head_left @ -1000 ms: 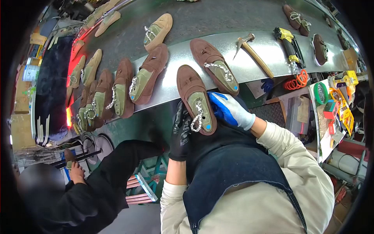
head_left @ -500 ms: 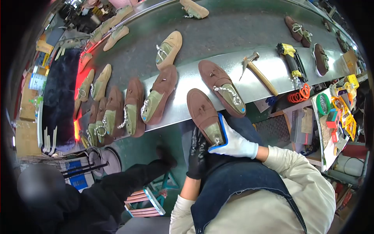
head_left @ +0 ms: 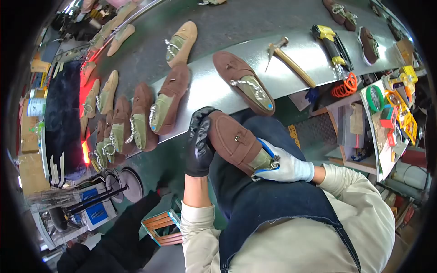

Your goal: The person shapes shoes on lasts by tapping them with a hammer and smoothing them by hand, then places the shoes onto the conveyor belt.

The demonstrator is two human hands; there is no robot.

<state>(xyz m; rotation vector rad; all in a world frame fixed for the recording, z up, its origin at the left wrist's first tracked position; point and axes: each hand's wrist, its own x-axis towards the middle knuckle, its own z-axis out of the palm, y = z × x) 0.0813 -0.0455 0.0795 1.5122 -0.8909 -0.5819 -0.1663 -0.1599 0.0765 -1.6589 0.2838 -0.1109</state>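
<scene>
my right hand (head_left: pixel 287 166) clasping a brown loafer (head_left: pixel 233 139), left hand (head_left: pixel 200 143) touching its toe, how closed I cannot tell, hammer (head_left: pixel 292 63) farther right

I've got one feed here: camera on the wearer's head, facing forward and steeply down. Apron (head_left: pixel 273 204) and sleeves (head_left: pixel 357 204) fill the bottom, hands (head_left: pixel 289 166) sit close, mid-frame, and the desk (head_left: pixel 255 22) stretches farther off toward the top. Very wide lens (edges bend, corners black), catching some floor (head_left: pixel 159 159) at left.
</scene>
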